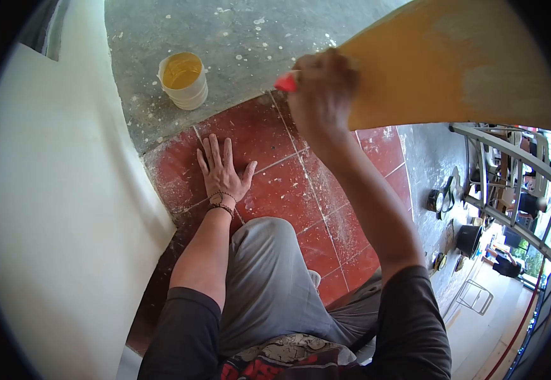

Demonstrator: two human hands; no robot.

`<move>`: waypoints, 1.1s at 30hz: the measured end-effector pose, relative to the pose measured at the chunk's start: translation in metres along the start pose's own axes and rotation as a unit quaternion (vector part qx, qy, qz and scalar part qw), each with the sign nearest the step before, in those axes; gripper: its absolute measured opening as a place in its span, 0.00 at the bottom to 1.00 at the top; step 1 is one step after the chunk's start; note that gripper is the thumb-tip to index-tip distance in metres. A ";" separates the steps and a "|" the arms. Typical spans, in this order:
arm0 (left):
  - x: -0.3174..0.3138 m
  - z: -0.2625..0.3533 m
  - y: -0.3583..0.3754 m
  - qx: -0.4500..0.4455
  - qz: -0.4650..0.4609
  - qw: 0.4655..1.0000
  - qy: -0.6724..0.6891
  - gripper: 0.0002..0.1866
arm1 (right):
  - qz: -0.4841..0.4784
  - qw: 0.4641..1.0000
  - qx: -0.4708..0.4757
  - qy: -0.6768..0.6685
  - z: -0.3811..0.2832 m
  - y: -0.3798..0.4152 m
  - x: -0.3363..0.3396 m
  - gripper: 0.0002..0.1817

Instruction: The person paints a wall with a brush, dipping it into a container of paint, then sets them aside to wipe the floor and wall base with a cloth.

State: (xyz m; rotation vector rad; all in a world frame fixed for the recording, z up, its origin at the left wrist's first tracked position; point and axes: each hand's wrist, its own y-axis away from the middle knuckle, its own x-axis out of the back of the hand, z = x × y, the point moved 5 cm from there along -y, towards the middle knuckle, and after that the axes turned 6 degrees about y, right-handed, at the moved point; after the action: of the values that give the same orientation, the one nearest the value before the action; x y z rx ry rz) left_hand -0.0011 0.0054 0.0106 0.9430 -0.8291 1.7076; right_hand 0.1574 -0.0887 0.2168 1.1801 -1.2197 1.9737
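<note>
My left hand (220, 168) lies flat on the red tiled floor (269, 136), fingers spread, with nothing in it. A dark beaded bracelet circles that wrist. My right hand (327, 88), smeared by motion, is closed round a paintbrush (285, 82); only its red handle end shows, and the bristles are hidden. It is up against a curved wall section (408, 69), coated yellow-orange on the near part and pale grey farther right. Beyond my left hand stands a small white bucket (190, 98) with yellow paint inside.
Grey, paint-spotted concrete (237, 38) lies beyond the tiles. A white curved wall (66, 190) rises close on my left. To the right are metal scaffolding (510, 145), a black bucket (468, 240), a folding chair (475, 296) and another person (506, 263) farther off.
</note>
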 end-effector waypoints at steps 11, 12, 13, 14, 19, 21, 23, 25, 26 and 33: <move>-0.003 0.000 0.000 -0.005 -0.004 1.000 -0.003 0.45 | -0.073 0.991 0.069 0.091 -0.035 0.059 -0.086 0.07; -0.003 0.000 0.001 -0.003 -0.004 1.000 0.000 0.45 | -0.089 0.993 0.070 0.026 -0.039 0.062 -0.092 0.07; -0.004 0.001 0.001 0.000 -0.004 1.000 0.002 0.45 | -0.090 0.993 0.073 0.026 -0.042 0.059 -0.088 0.07; -0.004 0.001 0.002 -0.002 -0.002 1.000 0.003 0.45 | -0.060 0.994 0.076 -0.055 -0.045 0.056 -0.079 0.07; -0.004 0.002 0.003 0.002 -0.009 1.000 -0.008 0.45 | -0.101 0.991 0.082 0.043 0.007 0.041 -0.081 0.07; -0.003 0.000 0.002 -0.004 0.000 1.000 -0.009 0.45 | 0.004 0.996 -0.021 -0.091 0.026 0.019 -0.023 0.08; -0.004 -0.001 0.002 0.001 0.000 1.000 -0.009 0.45 | 0.089 0.991 0.006 -0.096 0.006 0.017 0.034 0.07; -0.004 -0.001 0.002 0.000 0.003 1.000 -0.007 0.46 | 0.187 0.980 0.034 -0.064 -0.009 0.024 0.055 0.07; -0.004 -0.001 0.003 -0.002 0.002 1.000 -0.009 0.46 | 0.188 0.980 0.031 -0.063 -0.011 0.025 0.045 0.07; -0.004 0.000 0.002 -0.005 0.004 1.000 -0.001 0.45 | -0.137 0.985 -0.006 -0.102 -0.049 0.057 -0.095 0.04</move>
State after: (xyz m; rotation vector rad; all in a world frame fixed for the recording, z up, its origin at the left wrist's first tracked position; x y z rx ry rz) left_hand -0.0021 0.0030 0.0070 0.9355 -0.8432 1.7077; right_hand 0.1383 -0.0696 0.0991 1.4876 -1.0960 1.6729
